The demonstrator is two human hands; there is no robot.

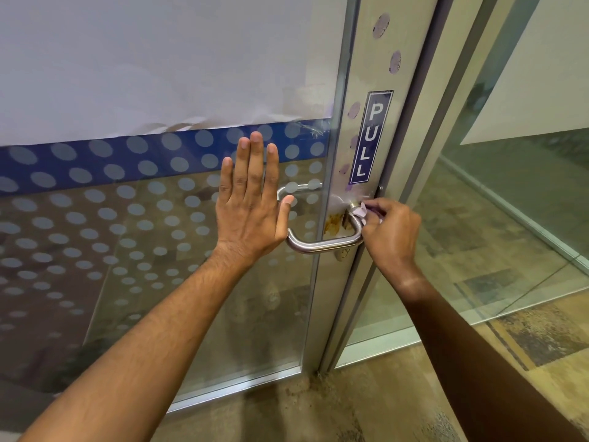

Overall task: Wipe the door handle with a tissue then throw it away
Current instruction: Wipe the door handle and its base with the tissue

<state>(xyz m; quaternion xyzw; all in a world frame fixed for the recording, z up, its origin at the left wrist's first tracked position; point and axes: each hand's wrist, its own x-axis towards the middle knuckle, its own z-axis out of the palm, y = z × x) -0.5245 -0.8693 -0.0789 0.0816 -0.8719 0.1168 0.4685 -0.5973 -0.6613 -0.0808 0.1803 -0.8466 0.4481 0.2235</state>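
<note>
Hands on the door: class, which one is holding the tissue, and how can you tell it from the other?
The right hand pinches the tissue against the door handle; the left hand lies flat, holding nothing.

The door handle (322,245) bends out from the metal door frame (338,282), with a small gap behind its bar. The right hand (390,232) and its tissue (360,210) fill the handle's top corner. The left hand (251,205) lies flat on the glass door (159,250), just beside the bar's free end. The floor (366,406) below is open.
</note>
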